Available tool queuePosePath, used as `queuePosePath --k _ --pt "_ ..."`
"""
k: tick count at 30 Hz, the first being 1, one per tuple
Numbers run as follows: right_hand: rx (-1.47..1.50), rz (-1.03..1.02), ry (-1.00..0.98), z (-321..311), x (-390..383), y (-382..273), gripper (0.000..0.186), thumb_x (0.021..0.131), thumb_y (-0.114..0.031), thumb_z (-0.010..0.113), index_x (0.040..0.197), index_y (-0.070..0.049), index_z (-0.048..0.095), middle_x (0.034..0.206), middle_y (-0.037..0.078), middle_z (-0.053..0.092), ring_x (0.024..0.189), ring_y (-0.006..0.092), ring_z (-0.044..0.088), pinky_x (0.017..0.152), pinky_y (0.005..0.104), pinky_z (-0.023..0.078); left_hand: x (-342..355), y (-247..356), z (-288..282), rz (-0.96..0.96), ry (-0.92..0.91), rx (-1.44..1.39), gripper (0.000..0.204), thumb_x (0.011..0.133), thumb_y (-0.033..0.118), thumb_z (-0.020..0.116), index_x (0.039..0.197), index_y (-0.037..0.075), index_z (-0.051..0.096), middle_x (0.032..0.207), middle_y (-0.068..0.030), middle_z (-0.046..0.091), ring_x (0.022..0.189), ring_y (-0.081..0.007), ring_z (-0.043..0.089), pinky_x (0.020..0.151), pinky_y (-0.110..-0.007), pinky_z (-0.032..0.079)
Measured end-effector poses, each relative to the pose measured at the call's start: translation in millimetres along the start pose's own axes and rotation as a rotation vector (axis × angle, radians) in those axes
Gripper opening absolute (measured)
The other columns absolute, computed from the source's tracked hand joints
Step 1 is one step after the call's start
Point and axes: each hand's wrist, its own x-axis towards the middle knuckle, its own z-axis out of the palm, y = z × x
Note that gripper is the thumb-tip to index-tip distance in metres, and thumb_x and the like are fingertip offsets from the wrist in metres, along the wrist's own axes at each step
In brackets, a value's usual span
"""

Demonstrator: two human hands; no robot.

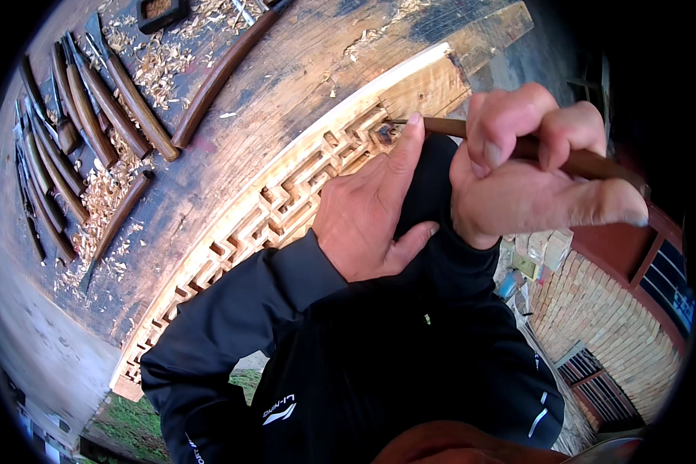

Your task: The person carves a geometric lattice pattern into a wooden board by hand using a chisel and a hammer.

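Note:
A long pale wooden board, carved with a stepped lattice of grooves, runs slantwise across the bench in front of me. My right hand is closed around the brown wooden handle of a carving chisel. The thin blade points left, and its tip is at the carved pattern near the board's far right end. My left hand rests on the board with thumb and index finger apart. Its index fingertip lies against the blade, or right beside it; the other fingers are partly hidden.
Several wooden-handled carving chisels lie on the worn workbench at the left, among curled wood shavings. A longer curved wooden handle lies nearer the board. A small dark box stands at the back. A brick wall shows at the right.

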Motion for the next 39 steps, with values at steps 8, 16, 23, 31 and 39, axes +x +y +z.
queuePosePath --k 8,16,23,31,39 --pt "0.339 0.039 -0.255 -42.3 1.7 -41.0 0.077 0.098 -0.09 0.04 0.075 -0.017 0.038 0.07 0.008 0.064 0.045 0.0132 0.045 0.042 0.0253 0.033 3.0 1.7 7.1 0.204 0.067 0.076 0.119 0.077 0.023 0.092 0.17 -0.009 0.024 0.139 -0.0242 0.071 0.083 -0.028 0.069 0.073 -0.034 0.059" --pt "0.319 0.19 -0.462 -86.0 -10.8 -62.5 0.065 0.104 -0.079 0.047 0.095 -0.015 0.042 0.089 0.014 0.065 0.058 0.0147 0.046 0.059 0.0281 0.039 2.1 7.2 10.7 0.25 -0.114 0.122 0.119 0.08 0.02 0.091 0.17 -0.009 0.019 0.158 -0.0261 0.058 0.127 -0.0371 0.072 0.094 -0.036 0.062" --pt "0.313 0.109 -0.204 -59.4 -25.2 -57.3 0.056 0.112 -0.067 0.038 0.09 -0.015 0.039 0.081 0.012 0.059 0.055 0.014 0.045 0.057 0.0278 0.037 1.0 6.2 4.7 0.225 -0.116 0.131 0.119 0.08 0.028 0.092 0.168 -0.01 0.023 0.159 -0.0273 0.055 0.127 -0.0391 0.071 0.096 -0.038 0.061" --pt "0.108 0.053 -0.192 -34.0 -10.0 -54.6 0.06 0.117 -0.059 0.029 0.074 -0.018 0.035 0.066 0.004 0.05 0.048 0.0134 0.042 0.047 0.0275 0.03 4.4 -1.5 8.2 0.309 0.079 0.095 0.124 0.076 0.04 0.096 0.166 -0.013 0.03 0.106 -0.0202 0.073 0.077 -0.028 0.07 0.069 -0.034 0.058" --pt "0.342 0.026 -0.044 -27.2 -18.1 -32.1 0.071 0.111 -0.074 0.027 0.073 -0.015 0.04 0.068 0.011 0.062 0.044 0.0119 0.038 0.049 0.026 0.034 -2.6 1.1 5.7 0.22 0.043 0.1 0.115 0.081 0.03 0.092 0.167 -0.01 0.028 0.136 -0.0259 0.069 0.105 -0.0362 0.076 0.083 -0.038 0.061"
